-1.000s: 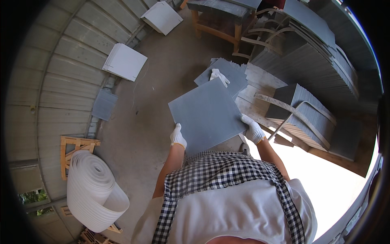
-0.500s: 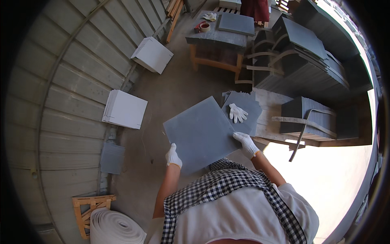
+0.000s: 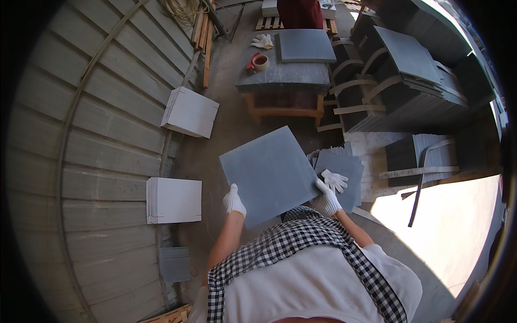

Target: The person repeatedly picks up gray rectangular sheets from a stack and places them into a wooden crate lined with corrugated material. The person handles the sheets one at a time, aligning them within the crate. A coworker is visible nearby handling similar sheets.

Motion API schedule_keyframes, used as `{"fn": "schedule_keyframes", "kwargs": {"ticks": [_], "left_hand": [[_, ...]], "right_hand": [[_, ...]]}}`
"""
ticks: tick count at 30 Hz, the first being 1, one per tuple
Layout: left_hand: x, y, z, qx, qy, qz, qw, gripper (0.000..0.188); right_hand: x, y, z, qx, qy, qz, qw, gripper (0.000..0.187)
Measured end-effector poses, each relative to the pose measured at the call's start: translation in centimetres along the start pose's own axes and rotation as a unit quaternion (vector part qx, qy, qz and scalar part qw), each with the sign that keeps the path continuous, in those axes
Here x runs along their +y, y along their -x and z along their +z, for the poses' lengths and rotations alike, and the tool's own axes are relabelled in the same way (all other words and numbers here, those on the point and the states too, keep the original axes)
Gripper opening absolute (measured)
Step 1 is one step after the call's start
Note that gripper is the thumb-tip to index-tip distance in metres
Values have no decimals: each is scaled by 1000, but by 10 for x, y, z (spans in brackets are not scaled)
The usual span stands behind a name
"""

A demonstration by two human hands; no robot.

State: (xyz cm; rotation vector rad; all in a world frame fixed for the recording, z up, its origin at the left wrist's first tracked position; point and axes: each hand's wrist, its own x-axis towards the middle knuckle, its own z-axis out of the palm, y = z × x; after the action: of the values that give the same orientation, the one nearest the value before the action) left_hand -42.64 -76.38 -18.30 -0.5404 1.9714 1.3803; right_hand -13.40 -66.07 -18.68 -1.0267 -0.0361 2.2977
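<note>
A square grey stone tile (image 3: 269, 175) is held up in front of me, tilted, between both gloved hands. My left hand (image 3: 234, 201), in a white knit glove, grips the tile's left edge with the thumb on top. On the opposite edge, my right hand (image 3: 327, 199) is closed round the right corner; its fingers underneath are hidden. Just beyond that hand lies a loose white glove (image 3: 335, 181) on a small stack of grey tiles (image 3: 353, 168).
Ahead stands a work table (image 3: 291, 75) bearing a tape roll (image 3: 260, 63), a glove (image 3: 262, 41) and a flat tile (image 3: 307, 45). Strapped tile stacks (image 3: 398, 102) fill the right. White cartons (image 3: 177, 200) line the left wall. A person in a dark red garment (image 3: 300, 13) stands beyond the table.
I have moved toward the work table, which appears nearer and lower in view. The tile stays in both hands. The cartons and the loose glove have shifted down the picture.
</note>
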Motion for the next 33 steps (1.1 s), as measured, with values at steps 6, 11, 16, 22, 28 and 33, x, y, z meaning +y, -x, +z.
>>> {"fn": "schedule_keyframes", "kwargs": {"ticks": [6, 11, 16, 22, 28, 33], "left_hand": [[45, -60, 110, -83, 23, 40, 995, 43], [49, -111, 189, -135, -24, 38, 990, 52], [49, -152, 280, -297, 92, -20, 950, 52], [59, -176, 363, -378, 106, -33, 919, 51], [73, -185, 412, -315, 32, -1, 949, 52], [80, -239, 425, -413, 1, -95, 906, 58]], "right_hand": [[-47, -82, 15, 65, -76, -80, 992, 34], [-65, -128, -6, -13, -204, -140, 969, 47], [-88, -158, -4, -43, -246, -234, 940, 52], [-114, -223, -14, -65, -309, -315, 895, 55], [-131, -279, -2, -65, -346, -362, 863, 56], [-119, -313, 21, 42, -352, -416, 837, 61]]}}
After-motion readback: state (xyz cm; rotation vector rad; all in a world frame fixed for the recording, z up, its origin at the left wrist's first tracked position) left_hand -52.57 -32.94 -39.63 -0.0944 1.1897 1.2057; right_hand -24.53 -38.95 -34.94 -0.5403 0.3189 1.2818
